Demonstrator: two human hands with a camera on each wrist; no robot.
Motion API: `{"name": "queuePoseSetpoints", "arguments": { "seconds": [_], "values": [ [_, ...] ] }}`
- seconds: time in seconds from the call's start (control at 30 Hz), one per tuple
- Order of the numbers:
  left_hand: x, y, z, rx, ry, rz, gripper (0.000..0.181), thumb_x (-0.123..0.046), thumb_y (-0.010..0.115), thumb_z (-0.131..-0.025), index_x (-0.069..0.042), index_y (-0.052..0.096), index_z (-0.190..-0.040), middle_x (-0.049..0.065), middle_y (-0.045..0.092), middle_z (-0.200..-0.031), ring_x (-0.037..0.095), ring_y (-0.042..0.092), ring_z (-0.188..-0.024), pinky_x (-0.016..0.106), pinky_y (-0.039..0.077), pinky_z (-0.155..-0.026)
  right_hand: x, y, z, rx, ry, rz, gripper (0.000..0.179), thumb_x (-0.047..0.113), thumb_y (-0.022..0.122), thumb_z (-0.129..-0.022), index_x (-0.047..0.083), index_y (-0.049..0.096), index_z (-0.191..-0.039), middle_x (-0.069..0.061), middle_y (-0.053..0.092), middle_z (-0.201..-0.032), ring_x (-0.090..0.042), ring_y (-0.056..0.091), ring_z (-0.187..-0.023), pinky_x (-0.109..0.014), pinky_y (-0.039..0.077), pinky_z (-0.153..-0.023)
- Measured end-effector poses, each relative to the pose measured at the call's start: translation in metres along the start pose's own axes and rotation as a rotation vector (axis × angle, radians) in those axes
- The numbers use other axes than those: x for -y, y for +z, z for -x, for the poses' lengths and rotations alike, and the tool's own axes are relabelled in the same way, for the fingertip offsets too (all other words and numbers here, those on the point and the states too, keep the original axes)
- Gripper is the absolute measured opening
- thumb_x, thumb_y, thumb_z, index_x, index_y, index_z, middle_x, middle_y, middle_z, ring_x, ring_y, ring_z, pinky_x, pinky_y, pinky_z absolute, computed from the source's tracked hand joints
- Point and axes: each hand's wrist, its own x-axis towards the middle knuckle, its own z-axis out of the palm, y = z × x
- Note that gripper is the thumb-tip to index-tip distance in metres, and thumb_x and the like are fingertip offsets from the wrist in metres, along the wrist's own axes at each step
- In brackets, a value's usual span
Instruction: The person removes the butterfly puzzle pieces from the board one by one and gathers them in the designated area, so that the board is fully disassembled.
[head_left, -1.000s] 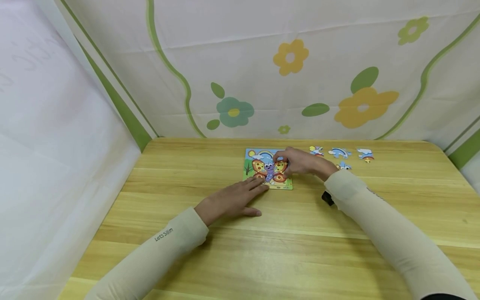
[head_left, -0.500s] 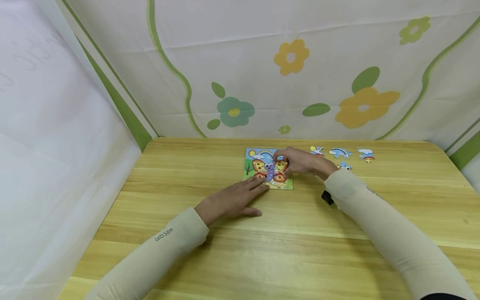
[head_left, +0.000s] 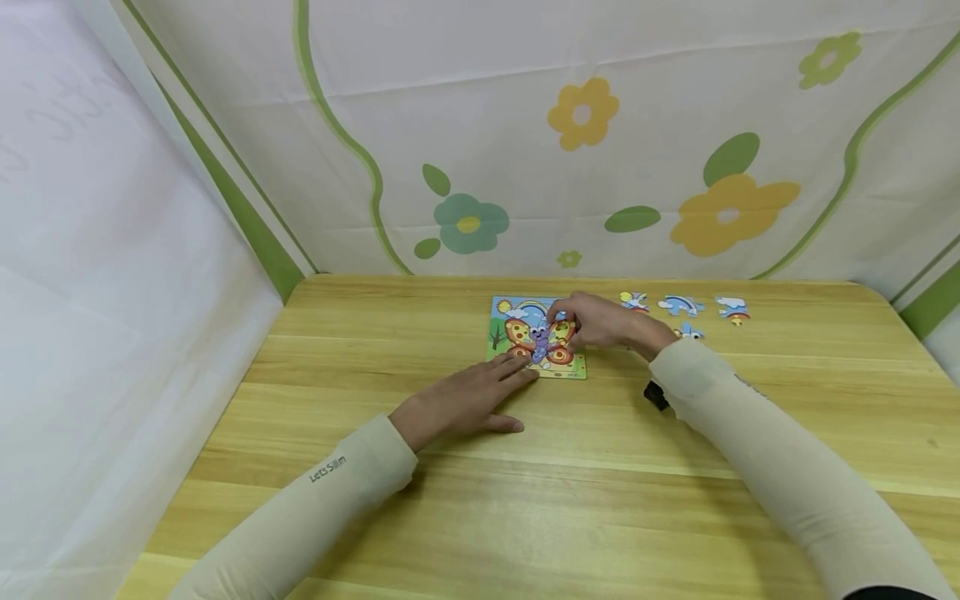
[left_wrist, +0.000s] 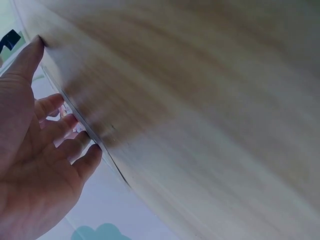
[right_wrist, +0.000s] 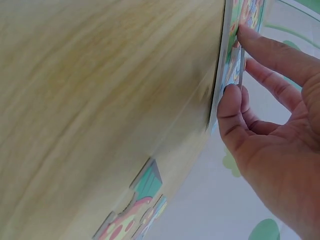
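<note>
One jigsaw piece (right_wrist: 242,75), likely light, stiff: right hand (head_left: 596,322) pinches its edges, wisely; left hand (head_left: 474,397) lies spread at the butterfly puzzle board (head_left: 564,375).

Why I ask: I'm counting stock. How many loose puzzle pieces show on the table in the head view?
4: a left piece, a middle piece and a right piece along the back, plus a nearer piece by the right sleeve. The sleeve and right hand may hide others.

Nothing has visibly changed since a second ago.
</note>
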Motion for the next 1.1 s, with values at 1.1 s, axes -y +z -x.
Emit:
{"name": "queuePoseSetpoints", "arguments": {
  "seconds": [1.1],
  "values": [
    [0.002,0.003,-0.002,-0.013,0.01,-0.007,0.081,-0.056,0.052,-0.106,-0.017,0.02,-0.169,0.007,0.013,-0.178,0.029,0.014,-0.164,0.047,0.023,-0.131,-0.007,-0.006,0.025,-0.136,-0.066,0.072,0.04,-0.012,0.067,-0.087,-0.002,0.067,-0.127,-0.019,0.064,-0.114,-0.03,0.061,-0.1,-0.047,0.055,-0.087]
  ]
}}
